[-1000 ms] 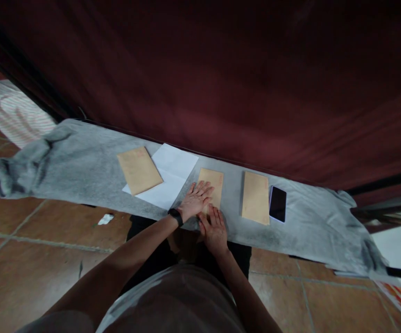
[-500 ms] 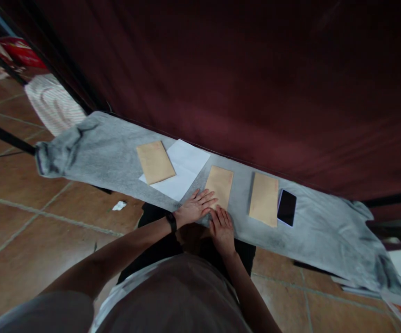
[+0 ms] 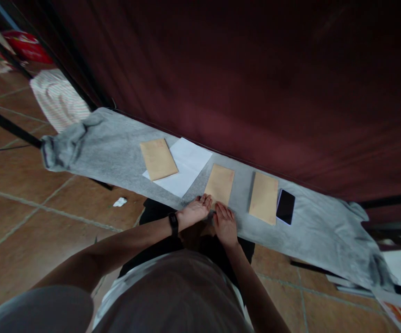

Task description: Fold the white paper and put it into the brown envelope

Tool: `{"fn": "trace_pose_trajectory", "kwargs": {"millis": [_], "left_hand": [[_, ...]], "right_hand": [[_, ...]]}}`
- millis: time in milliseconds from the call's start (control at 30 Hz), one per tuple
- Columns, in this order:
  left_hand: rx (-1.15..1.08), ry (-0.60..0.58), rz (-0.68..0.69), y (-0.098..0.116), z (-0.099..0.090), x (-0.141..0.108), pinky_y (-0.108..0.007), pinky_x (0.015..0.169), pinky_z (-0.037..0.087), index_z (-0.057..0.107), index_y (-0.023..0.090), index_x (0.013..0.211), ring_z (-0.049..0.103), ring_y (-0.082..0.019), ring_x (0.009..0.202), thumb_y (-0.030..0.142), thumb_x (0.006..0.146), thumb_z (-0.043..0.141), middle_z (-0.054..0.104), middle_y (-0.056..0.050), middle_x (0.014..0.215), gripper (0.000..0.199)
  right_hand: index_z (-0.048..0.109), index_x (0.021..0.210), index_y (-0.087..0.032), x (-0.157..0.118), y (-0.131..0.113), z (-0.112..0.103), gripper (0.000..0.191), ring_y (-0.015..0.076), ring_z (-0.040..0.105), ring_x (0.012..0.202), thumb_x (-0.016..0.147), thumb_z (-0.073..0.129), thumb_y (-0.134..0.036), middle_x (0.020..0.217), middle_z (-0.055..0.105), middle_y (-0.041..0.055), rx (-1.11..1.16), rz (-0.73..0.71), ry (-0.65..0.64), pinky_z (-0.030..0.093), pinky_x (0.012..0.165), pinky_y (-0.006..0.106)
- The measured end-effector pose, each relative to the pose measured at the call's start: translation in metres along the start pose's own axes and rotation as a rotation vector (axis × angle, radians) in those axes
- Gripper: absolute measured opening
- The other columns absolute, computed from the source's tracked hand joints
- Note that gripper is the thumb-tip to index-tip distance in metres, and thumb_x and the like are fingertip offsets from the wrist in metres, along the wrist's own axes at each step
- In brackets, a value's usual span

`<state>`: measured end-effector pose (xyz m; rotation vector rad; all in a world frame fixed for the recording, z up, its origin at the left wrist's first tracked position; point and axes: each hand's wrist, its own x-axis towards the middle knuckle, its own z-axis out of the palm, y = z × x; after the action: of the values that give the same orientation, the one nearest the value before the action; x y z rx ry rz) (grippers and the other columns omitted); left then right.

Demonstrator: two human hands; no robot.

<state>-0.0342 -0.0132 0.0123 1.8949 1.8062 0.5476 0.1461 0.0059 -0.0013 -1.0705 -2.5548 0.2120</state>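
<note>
- The middle envelope (image 3: 220, 184) lay flat on the grey cloth (image 3: 110, 148), near its front edge.
- The left hand (image 3: 195, 211) rested at the envelope's 7 o'clock corner, fingers spread flat.
- The right hand (image 3: 225, 223) sat at 6 o'clock, fingers flat, gripping nothing.
- A second envelope (image 3: 264, 197) and a phone (image 3: 286, 206) lay at 3 o'clock; a third envelope (image 3: 158, 158) on white paper (image 3: 189, 164) lay at 10 o'clock.

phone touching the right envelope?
Touching: in the head view the phone lies flush against the right envelope's edge, no grey cloth showing between them.
</note>
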Motion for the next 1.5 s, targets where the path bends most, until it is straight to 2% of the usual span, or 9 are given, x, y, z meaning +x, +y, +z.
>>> {"fn": "trace_pose_trajectory", "kwargs": {"millis": [233,500,633,767,833,933,1033,1200,1500], "left_hand": [[0.52,-0.04,0.244,0.013,-0.01,-0.003,-0.049,0.1,0.052,0.056,0.004,0.126,0.056,-0.031,0.129,-0.005,0.083,0.039,0.06,-0.026,0.132,0.047],[0.686,0.04,0.347,0.026,-0.031,-0.011,-0.038,0.094,0.054,0.057,0.007,0.128,0.057,-0.026,0.126,-0.001,0.089,0.043,0.062,-0.02,0.132,0.042],[0.46,0.266,0.321,0.029,-0.048,-0.011,-0.041,0.113,0.04,0.039,0.015,0.149,0.038,-0.026,0.145,0.011,0.096,0.045,0.042,-0.015,0.155,0.053],[-0.049,0.525,0.084,0.026,-0.051,-0.001,-0.046,0.117,0.035,0.015,0.016,0.158,0.027,-0.03,0.15,0.039,0.097,0.052,0.021,-0.018,0.164,0.075],[-0.4,0.477,-0.058,0.027,-0.043,0.005,-0.046,0.11,0.043,0.021,0.016,0.157,0.041,-0.031,0.142,0.046,0.093,0.058,0.036,-0.02,0.158,0.079],[-0.942,0.229,-0.25,0.037,-0.026,0.009,-0.042,0.09,0.055,0.045,0.016,0.143,0.066,-0.029,0.112,0.053,0.083,0.069,0.067,-0.017,0.124,0.074],[-1.273,0.07,-0.303,0.055,-0.013,0.006,-0.035,0.077,0.057,0.06,0.017,0.124,0.07,-0.023,0.093,0.049,0.075,0.079,0.073,-0.01,0.103,0.062],[-1.352,0.12,-0.385,0.065,0.0,0.006,-0.028,0.066,0.055,0.064,0.014,0.103,0.069,-0.018,0.077,0.037,0.068,0.085,0.073,-0.006,0.09,0.047],[-1.16,0.08,-0.354,0.047,0.01,0.016,-0.022,0.049,0.046,0.059,0.016,0.099,0.059,-0.01,0.052,0.028,0.071,0.077,0.068,0.0,0.075,0.036]], "right_hand": [[0.059,0.135,-0.012,0.011,-0.008,-0.006,0.039,0.0249,0.057,0.125,0.099,0.044,-0.017,0.14,0.06,0.014,-0.093,0.046,-0.036,0.04,0.107,0.041],[0.058,0.137,-0.015,0.029,-0.01,-0.015,0.045,0.0254,0.062,0.122,0.095,0.042,-0.007,0.141,0.059,0.0148,-0.144,0.093,-0.079,0.049,0.099,0.035],[0.056,0.139,-0.016,0.037,-0.001,-0.036,0.047,0.0236,0.067,0.113,0.096,0.038,-0.009,0.14,0.061,0.0129,0.034,0.194,0.044,0.052,0.094,0.034],[0.066,0.124,-0.015,0.046,0.009,-0.055,0.038,0.0219,0.07,0.101,0.1,0.04,-0.029,0.119,0.072,0.0112,0.496,0.414,0.324,0.053,0.089,0.034],[0.071,0.107,-0.015,0.05,0.008,-0.055,0.035,0.0218,0.07,0.093,0.096,0.05,-0.041,0.104,0.076,0.0091,0.79,0.549,0.457,0.054,0.086,0.034],[0.071,0.098,-0.018,0.054,-0.005,-0.045,0.032,0.0194,0.069,0.086,0.086,0.062,-0.047,0.097,0.076,0.006,1.249,0.682,0.529,0.055,0.081,0.033],[0.07,0.093,-0.019,0.052,-0.021,-0.031,0.032,0.0183,0.07,0.083,0.079,0.07,-0.048,0.094,0.076,0.0052,1.518,0.742,0.527,0.056,0.078,0.032],[0.069,0.089,-0.018,0.043,-0.026,-0.018,0.03,0.0175,0.07,0.086,0.075,0.076,-0.044,0.09,0.076,0.0035,1.631,0.788,0.542,0.056,0.08,0.03],[0.066,0.087,-0.021,0.036,0.002,-0.019,0.027,0.0153,0.071,0.077,0.068,0.081,-0.033,0.087,0.075,0.001,1.721,0.928,0.498,0.057,0.069,0.026]]}}
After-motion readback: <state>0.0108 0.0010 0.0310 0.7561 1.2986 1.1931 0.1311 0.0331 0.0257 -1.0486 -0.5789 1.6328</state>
